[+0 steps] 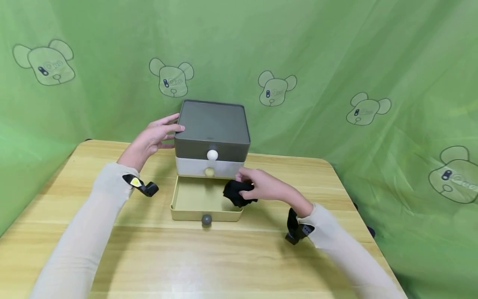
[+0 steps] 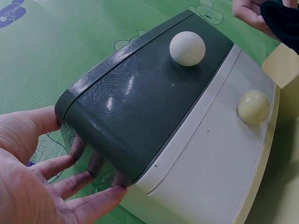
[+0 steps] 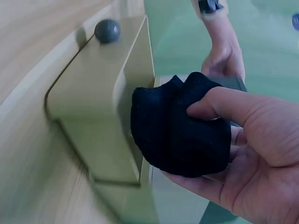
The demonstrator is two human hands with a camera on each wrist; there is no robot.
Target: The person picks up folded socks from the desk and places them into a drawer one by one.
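Note:
My right hand (image 1: 267, 185) pinches a black sock (image 3: 180, 126), folded into a bundle, between thumb and fingers. It holds the sock over the right side of the pulled-out bottom drawer (image 1: 186, 215), which is pale yellow with a grey ball knob (image 1: 206, 220). The drawer belongs to a small stacked drawer box (image 1: 214, 120) with a dark grey top. My left hand (image 1: 154, 135) rests against the box's left side, fingers fairly straight along the wall and thumb at the top edge. In the left wrist view its fingertips (image 2: 119, 181) touch the dark top drawer's side.
Above the open drawer, the dark drawer with a white knob (image 1: 212, 155) and the white drawer with a cream knob (image 1: 209, 172) are closed. The box stands toward the back of a wooden table (image 1: 157, 257). A green curtain (image 1: 224, 41) with bear-head drawings hangs close behind.

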